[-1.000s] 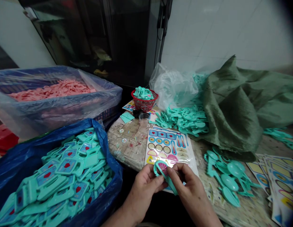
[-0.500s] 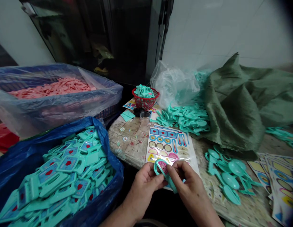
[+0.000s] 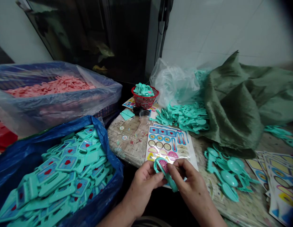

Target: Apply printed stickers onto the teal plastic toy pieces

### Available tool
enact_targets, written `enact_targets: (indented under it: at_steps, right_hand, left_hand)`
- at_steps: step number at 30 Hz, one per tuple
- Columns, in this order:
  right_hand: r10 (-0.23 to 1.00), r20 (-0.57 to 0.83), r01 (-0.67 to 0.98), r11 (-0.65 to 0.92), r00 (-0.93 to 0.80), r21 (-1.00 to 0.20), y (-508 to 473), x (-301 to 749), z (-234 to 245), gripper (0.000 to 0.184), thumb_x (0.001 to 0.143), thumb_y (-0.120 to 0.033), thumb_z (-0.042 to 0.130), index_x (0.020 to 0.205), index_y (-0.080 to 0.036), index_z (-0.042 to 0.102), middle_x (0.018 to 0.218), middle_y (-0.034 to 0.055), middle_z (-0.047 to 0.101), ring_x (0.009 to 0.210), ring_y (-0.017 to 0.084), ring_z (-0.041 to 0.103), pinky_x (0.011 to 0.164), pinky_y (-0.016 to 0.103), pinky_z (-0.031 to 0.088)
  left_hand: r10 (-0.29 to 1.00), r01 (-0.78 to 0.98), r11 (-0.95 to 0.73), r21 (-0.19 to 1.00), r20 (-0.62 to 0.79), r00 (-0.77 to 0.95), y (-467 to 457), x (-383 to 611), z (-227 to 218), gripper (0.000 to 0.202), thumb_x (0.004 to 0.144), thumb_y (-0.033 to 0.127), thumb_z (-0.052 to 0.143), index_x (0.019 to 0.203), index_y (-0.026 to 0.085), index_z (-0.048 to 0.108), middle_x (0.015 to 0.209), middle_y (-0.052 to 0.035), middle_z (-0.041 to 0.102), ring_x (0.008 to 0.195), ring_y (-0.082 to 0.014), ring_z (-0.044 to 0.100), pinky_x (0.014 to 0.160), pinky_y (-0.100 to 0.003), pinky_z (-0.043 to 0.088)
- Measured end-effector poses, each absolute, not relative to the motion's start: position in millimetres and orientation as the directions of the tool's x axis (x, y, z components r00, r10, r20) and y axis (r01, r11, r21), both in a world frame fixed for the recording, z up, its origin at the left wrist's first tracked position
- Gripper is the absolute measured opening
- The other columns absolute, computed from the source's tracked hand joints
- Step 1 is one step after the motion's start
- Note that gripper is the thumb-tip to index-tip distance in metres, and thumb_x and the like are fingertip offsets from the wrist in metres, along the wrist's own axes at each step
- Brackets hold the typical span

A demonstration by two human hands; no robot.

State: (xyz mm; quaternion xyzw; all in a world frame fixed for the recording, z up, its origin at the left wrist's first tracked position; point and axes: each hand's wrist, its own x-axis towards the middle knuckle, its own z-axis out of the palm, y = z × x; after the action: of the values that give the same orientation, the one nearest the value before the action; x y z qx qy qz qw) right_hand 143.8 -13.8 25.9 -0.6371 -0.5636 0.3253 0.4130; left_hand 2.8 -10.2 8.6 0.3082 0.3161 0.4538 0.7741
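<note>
My left hand (image 3: 143, 181) and my right hand (image 3: 187, 179) are both closed on one teal plastic toy piece (image 3: 165, 173) with a round head and a long handle. A pink fan-shaped sticker sits in its round head. The piece is held just above the near edge of a sticker sheet (image 3: 168, 143) that lies on the table. My right fingers pinch at the head near the sticker.
A blue bag (image 3: 54, 170) of teal pieces with heart stickers stands at the left. Behind it is a clear-lined bin of pink parts (image 3: 49, 86). A red basket (image 3: 144, 97), a teal parts pile (image 3: 184, 115), a green sack (image 3: 241, 101), teal spoons (image 3: 225, 175) and more sticker sheets (image 3: 277, 178) lie about.
Both hands and the teal piece stay together over the sheet's near edge; the view has shifted slightly. Nothing has been let go.
</note>
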Motion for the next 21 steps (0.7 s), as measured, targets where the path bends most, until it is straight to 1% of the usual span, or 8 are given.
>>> enact_targets:
  at_steps: [6, 10, 21]
  right_hand:
    - [0.986, 0.057, 0.458, -0.021, 0.156, -0.889, -12.9, 145.8, 21.6, 0.028, 0.079, -0.047, 0.055, 0.072, -0.020, 0.050, 0.061, -0.0020, 0.050, 0.055, 0.012, 0.045, 0.051, 0.023, 0.038]
    - [0.986, 0.078, 0.479, -0.002, 0.146, -0.878, -12.8, 144.9, 21.8, 0.028, 0.079, -0.046, 0.054, 0.071, -0.019, 0.050, 0.061, -0.0021, 0.050, 0.055, 0.011, 0.045, 0.051, 0.023, 0.037]
    - [0.987, 0.081, 0.506, 0.001, 0.136, -0.863, -13.2, 142.7, 21.9, 0.029, 0.080, -0.047, 0.053, 0.070, -0.020, 0.048, 0.061, -0.0024, 0.048, 0.054, 0.011, 0.043, 0.047, 0.021, 0.037]
  left_hand:
    - [0.895, -0.491, 0.408, 0.770, -0.233, 0.380, -10.0, 1.2, 10.9, 0.023, 0.081, 0.020, 0.061, 0.103, 0.014, 0.058, 0.110, -0.0099, 0.064, 0.105, -0.0229, 0.058, 0.091, -0.037, 0.048]
    - [0.897, -0.500, 0.403, 0.767, -0.221, 0.384, -10.5, 1.5, 11.0, 0.023, 0.081, 0.020, 0.061, 0.102, 0.013, 0.058, 0.111, -0.0104, 0.064, 0.105, -0.0235, 0.058, 0.091, -0.038, 0.048]
    - [0.899, -0.503, 0.388, 0.773, -0.197, 0.391, -11.1, 1.9, 9.3, 0.022, 0.082, 0.017, 0.059, 0.104, 0.013, 0.057, 0.113, -0.0106, 0.063, 0.107, -0.0230, 0.057, 0.090, -0.036, 0.048]
